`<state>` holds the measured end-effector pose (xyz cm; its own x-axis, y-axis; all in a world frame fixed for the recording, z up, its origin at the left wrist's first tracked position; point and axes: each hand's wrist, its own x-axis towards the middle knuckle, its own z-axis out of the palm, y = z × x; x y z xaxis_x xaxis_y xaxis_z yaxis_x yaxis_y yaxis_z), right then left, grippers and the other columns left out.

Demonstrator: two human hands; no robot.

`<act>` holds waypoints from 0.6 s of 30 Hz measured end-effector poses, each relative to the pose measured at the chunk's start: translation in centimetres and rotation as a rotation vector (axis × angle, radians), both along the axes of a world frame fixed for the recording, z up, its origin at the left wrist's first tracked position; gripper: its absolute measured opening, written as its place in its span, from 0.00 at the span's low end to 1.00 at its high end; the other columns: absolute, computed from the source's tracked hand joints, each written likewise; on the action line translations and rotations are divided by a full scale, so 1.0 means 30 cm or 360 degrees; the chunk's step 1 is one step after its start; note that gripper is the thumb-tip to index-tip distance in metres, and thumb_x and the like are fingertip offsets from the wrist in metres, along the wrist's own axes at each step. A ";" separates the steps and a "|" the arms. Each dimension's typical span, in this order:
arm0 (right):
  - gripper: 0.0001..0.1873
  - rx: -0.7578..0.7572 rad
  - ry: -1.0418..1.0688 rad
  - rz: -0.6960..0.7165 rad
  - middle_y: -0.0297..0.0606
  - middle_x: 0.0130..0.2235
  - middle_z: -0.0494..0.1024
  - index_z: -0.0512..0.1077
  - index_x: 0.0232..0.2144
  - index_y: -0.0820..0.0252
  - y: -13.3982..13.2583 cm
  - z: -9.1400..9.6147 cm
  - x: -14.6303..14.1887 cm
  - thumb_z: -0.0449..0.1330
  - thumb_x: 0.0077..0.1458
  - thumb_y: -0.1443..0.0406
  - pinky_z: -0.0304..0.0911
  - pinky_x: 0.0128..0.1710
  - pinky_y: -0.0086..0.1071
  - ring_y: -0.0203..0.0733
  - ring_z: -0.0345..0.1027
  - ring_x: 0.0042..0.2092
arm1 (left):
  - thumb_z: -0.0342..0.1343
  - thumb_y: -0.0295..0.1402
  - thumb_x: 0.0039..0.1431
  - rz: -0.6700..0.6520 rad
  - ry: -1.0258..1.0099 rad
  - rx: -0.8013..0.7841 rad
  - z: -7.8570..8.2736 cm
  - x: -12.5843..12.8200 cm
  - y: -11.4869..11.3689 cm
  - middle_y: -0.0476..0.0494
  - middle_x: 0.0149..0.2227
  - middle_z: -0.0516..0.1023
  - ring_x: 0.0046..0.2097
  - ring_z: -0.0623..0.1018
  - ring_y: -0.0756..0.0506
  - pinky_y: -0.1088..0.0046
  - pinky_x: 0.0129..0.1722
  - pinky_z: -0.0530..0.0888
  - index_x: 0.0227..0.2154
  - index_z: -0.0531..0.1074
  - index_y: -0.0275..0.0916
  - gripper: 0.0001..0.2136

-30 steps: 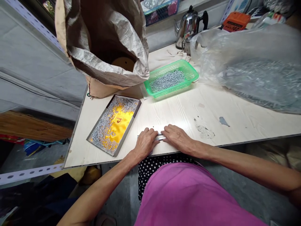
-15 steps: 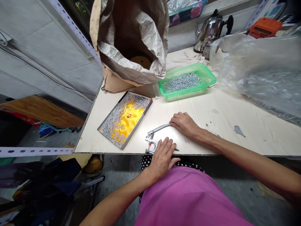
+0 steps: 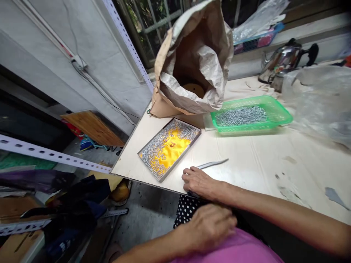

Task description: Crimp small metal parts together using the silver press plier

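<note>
A metal lever tool sits at the table's front edge; its grey handle [image 3: 212, 163] points away to the right. My right hand [image 3: 201, 182] covers the tool's head with its fingers curled down, and whatever they pinch is hidden. My left hand [image 3: 211, 226] is closed and blurred in front of my lap, apart from the tool; its contents are out of sight. Left of the tool lies a shallow box [image 3: 175, 164] of small silvery metal pins on yellow cloth. A green plastic basket [image 3: 252, 128] behind holds many more such pins.
A large open paper sack [image 3: 164, 106] stands at the table's back left. A shiny kettle [image 3: 285, 60] and a clear plastic bag [image 3: 323, 109] are at the back right. A white perforated metal post [image 3: 55, 153] meets the table's left corner.
My left hand has left the tool's lower part and drawn back toward my lap, its fingers now curled. My right hand has moved from the handle's end to the tool's head. The view has shifted left.
</note>
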<state>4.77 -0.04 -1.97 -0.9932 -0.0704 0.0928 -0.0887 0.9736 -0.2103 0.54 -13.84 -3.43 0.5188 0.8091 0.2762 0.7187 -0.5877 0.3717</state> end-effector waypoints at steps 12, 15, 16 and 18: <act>0.04 -0.0119 -0.0043 0.0098 0.38 0.33 0.74 0.73 0.30 0.58 0.011 -0.009 -0.002 0.60 0.58 0.67 0.49 0.37 0.38 0.44 0.62 0.41 | 0.47 0.31 0.67 0.1441 0.0386 -0.0039 0.187 -0.599 0.141 0.42 0.40 0.76 0.45 0.75 0.44 0.69 0.44 0.73 0.44 0.74 0.39 0.11; 0.04 -0.0074 0.0000 0.0084 0.39 0.33 0.74 0.72 0.30 0.61 0.010 -0.028 -0.007 0.59 0.58 0.68 0.51 0.39 0.39 0.45 0.62 0.41 | 0.47 0.31 0.67 0.1569 0.0518 -0.0229 0.162 -0.657 0.188 0.41 0.41 0.75 0.47 0.74 0.43 0.69 0.45 0.71 0.42 0.75 0.37 0.11; 0.05 -0.0068 0.0021 0.0076 0.39 0.34 0.74 0.72 0.30 0.61 0.009 -0.034 -0.010 0.58 0.59 0.69 0.52 0.39 0.39 0.44 0.62 0.40 | 0.47 0.31 0.67 0.1595 0.0547 -0.0280 0.157 -0.662 0.199 0.40 0.41 0.75 0.47 0.74 0.43 0.69 0.45 0.70 0.41 0.75 0.37 0.11; 0.05 -0.0082 0.0048 0.0061 0.40 0.34 0.73 0.72 0.31 0.62 0.006 -0.039 -0.014 0.56 0.60 0.69 0.53 0.40 0.39 0.44 0.62 0.40 | 0.47 0.32 0.67 0.1594 0.0588 -0.0354 0.152 -0.657 0.217 0.40 0.41 0.75 0.47 0.73 0.43 0.70 0.44 0.70 0.39 0.75 0.37 0.11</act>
